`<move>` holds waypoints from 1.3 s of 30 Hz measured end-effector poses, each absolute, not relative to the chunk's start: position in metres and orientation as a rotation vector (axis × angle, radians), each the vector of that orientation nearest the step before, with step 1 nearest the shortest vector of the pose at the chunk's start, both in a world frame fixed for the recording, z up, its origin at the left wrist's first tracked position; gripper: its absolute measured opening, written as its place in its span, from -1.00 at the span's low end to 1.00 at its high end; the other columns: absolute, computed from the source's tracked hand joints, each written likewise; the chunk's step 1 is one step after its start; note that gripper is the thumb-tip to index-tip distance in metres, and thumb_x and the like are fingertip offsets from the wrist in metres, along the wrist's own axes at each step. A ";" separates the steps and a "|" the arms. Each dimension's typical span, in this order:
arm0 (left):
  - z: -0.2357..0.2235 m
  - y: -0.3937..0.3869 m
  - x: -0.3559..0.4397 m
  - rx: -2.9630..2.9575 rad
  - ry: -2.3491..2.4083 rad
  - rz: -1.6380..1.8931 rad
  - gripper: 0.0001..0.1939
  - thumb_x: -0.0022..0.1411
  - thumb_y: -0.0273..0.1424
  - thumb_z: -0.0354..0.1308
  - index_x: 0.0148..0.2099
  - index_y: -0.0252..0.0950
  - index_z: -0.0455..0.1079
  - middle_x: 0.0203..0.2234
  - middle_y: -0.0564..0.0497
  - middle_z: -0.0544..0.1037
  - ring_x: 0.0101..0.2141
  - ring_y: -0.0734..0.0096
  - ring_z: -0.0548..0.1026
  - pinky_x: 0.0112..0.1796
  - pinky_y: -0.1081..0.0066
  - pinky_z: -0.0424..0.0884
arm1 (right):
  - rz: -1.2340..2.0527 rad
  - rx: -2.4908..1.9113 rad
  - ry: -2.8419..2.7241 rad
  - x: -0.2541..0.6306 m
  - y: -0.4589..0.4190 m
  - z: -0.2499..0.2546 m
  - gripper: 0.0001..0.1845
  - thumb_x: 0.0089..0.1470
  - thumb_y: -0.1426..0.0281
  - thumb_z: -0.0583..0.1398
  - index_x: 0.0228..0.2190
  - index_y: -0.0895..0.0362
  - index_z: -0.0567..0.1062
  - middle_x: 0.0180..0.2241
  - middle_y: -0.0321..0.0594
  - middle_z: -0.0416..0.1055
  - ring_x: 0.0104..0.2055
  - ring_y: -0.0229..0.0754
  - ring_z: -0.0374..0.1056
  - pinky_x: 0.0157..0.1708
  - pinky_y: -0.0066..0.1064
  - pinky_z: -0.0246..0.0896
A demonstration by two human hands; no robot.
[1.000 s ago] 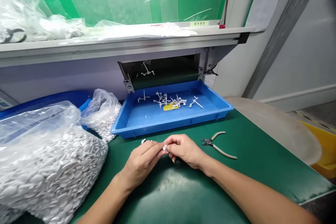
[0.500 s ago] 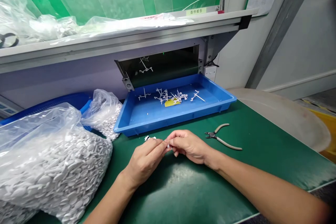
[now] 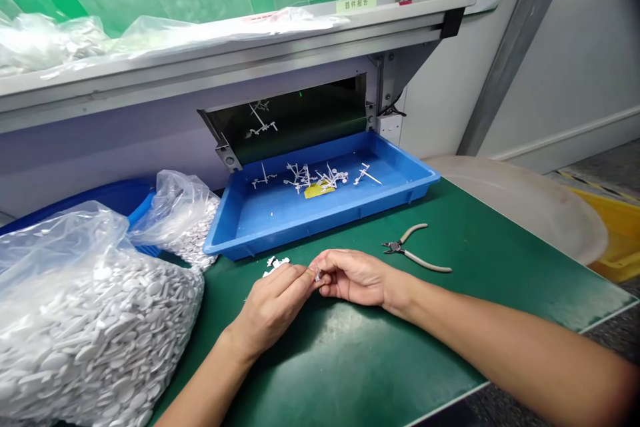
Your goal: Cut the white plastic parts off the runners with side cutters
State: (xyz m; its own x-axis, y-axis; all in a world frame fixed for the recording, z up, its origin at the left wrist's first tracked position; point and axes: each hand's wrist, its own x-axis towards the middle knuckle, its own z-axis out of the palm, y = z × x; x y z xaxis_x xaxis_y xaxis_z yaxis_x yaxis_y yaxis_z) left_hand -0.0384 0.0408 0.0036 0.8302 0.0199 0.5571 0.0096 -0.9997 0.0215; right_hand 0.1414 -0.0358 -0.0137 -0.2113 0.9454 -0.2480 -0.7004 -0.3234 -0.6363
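Observation:
Fingertips of my left hand (image 3: 275,300) and my right hand (image 3: 357,278) meet over the green work surface (image 3: 340,360). Between them they pinch a small white plastic part (image 3: 318,274), mostly covered by the fingers, so its shape is unclear. Both hands are closed. Just beyond my left hand lie a few small white plastic pieces (image 3: 277,263), partly hidden by it. A pair of side cutters (image 3: 400,247) with pale handles rests open to the right of my right hand, touched by neither.
Behind the hands stands a blue tray (image 3: 280,237) with white sprues (image 3: 305,177) and a yellow piece (image 3: 319,190). A large clear bag of white parts (image 3: 115,333) and a smaller bag (image 3: 193,227) sit left. A slot with a dark green conveyor (image 3: 300,127) opens behind the tray.
The view has shifted slightly, so the surroundings sit a little further left. My right-hand fingers have curled in more around the small part; both hands stay together.

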 end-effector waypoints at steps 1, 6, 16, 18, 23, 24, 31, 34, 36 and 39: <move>0.004 0.040 -0.038 2.982 0.028 0.918 -0.73 0.27 -0.60 0.12 0.02 -0.34 0.35 -0.32 -0.08 0.50 -0.35 0.40 0.44 -0.32 0.41 0.40 | 1.782 -0.732 -0.476 0.142 -0.036 -0.013 -0.89 -0.18 0.51 0.25 -0.46 0.24 0.50 -0.53 -0.32 0.36 -0.48 -0.37 0.30 -0.36 -0.50 0.28; 0.008 0.037 -0.035 2.832 0.097 1.075 -0.68 0.22 -0.63 0.17 0.02 -0.32 0.37 -0.29 -0.07 0.52 -0.32 0.41 0.49 -0.25 0.42 0.43 | 1.742 -0.737 -0.553 0.143 -0.038 -0.008 -0.80 -0.17 0.52 0.26 -0.37 0.22 0.53 -0.44 -0.27 0.43 -0.41 -0.35 0.36 -0.28 -0.47 0.34; 0.010 0.024 -0.029 2.160 0.587 0.862 -0.87 0.28 -0.42 0.16 -0.15 -0.25 0.51 -0.36 0.01 0.56 -0.51 0.50 0.49 -0.47 0.51 0.45 | 1.220 -0.982 -1.062 0.143 -0.042 0.004 -0.74 -0.01 0.36 0.26 -0.24 0.19 0.51 -0.43 -0.29 0.46 -0.47 -0.31 0.38 -0.39 -0.43 0.38; 0.014 0.022 -0.027 2.008 0.642 0.795 -0.86 0.26 -0.37 0.18 -0.18 -0.28 0.52 -0.38 0.01 0.55 -0.55 0.51 0.48 -0.51 0.52 0.44 | 1.175 -1.026 -1.132 0.144 -0.043 0.005 -0.75 0.02 0.32 0.25 -0.25 0.19 0.51 -0.42 -0.26 0.47 -0.48 -0.31 0.38 -0.42 -0.43 0.37; 0.021 0.021 -0.026 1.764 0.733 0.651 -0.84 0.22 -0.35 0.22 -0.25 -0.35 0.52 -0.54 0.05 0.50 -0.60 0.53 0.43 -0.52 0.54 0.39 | 1.174 -1.061 -1.242 0.148 -0.044 0.004 -0.71 0.04 0.32 0.22 -0.20 0.20 0.51 -0.40 -0.23 0.48 -0.48 -0.28 0.40 -0.42 -0.41 0.38; 0.022 0.021 -0.026 1.722 0.731 0.624 -0.84 0.22 -0.34 0.21 -0.26 -0.36 0.51 -0.56 0.06 0.48 -0.61 0.53 0.42 -0.52 0.53 0.38 | 1.173 -1.070 -1.255 0.149 -0.044 0.003 -0.72 0.04 0.32 0.22 -0.20 0.19 0.51 -0.41 -0.24 0.47 -0.49 -0.28 0.40 -0.43 -0.42 0.38; 0.016 0.021 -0.025 1.406 0.686 0.529 -0.73 0.15 -0.25 0.28 -0.34 -0.40 0.45 -0.56 0.07 0.39 -0.62 0.57 0.33 -0.58 0.52 0.39 | 1.228 -1.066 -1.292 0.154 -0.043 0.002 -0.68 0.04 0.30 0.24 -0.16 0.18 0.49 -0.47 -0.28 0.46 -0.56 -0.29 0.39 -0.49 -0.43 0.37; 0.012 0.021 -0.025 1.243 0.661 0.509 -0.68 0.07 -0.23 0.35 -0.39 -0.40 0.42 -0.57 0.08 0.37 -0.63 0.63 0.28 -0.61 0.58 0.35 | 1.287 -1.051 -1.273 0.154 -0.042 0.000 -0.63 0.04 0.25 0.24 -0.14 0.19 0.50 -0.47 -0.27 0.46 -0.56 -0.30 0.39 -0.49 -0.41 0.39; 0.011 0.021 -0.025 1.156 0.638 0.499 -0.66 0.04 -0.22 0.37 -0.39 -0.41 0.40 -0.58 0.09 0.35 -0.63 0.66 0.25 -0.62 0.60 0.33 | 1.334 -1.017 -1.259 0.155 -0.042 -0.001 -0.61 0.05 0.22 0.25 -0.13 0.20 0.50 -0.46 -0.26 0.47 -0.55 -0.29 0.39 -0.47 -0.38 0.41; 0.011 0.021 -0.026 1.094 0.615 0.480 -0.64 0.04 -0.21 0.37 -0.41 -0.41 0.39 -0.60 0.10 0.34 -0.64 0.67 0.24 -0.63 0.62 0.32 | 1.350 -0.990 -1.251 0.154 -0.042 -0.002 -0.59 0.03 0.20 0.27 -0.14 0.20 0.51 -0.49 -0.27 0.45 -0.53 -0.28 0.38 -0.49 -0.37 0.42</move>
State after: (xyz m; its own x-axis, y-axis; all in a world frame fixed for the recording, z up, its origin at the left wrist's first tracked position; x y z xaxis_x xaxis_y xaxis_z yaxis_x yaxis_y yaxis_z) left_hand -0.0255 0.0210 0.0106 0.7387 0.6368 -0.2207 -0.0595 0.3878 0.9198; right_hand 0.1544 -0.0423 -0.0019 -0.1604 0.9851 0.0616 -0.1366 0.0397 -0.9898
